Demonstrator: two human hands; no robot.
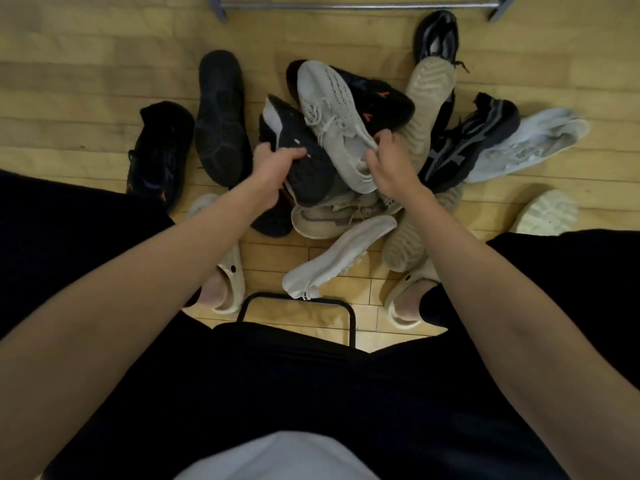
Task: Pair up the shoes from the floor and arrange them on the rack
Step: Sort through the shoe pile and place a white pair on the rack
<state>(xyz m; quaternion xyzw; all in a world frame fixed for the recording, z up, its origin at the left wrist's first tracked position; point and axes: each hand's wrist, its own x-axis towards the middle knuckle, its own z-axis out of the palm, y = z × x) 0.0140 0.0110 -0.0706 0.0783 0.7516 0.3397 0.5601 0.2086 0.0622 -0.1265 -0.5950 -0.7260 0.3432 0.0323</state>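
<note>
Sorting the shoe pile, one shoe in each hand.

Left hand (273, 164) grips a dark sneaker (294, 150); right hand (384, 157) pinches a white sneaker (332, 112) beside it. Its likely mate (339, 259) lies below the right hand; rack (356, 5) beyond the pile, seemingly empty.

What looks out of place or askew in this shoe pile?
Nothing is paired: the shoes lie heaped, several sole-up, like the black shoe and the tan shoe. The left hand grips a dark sneaker, the right hand a white one.
</note>
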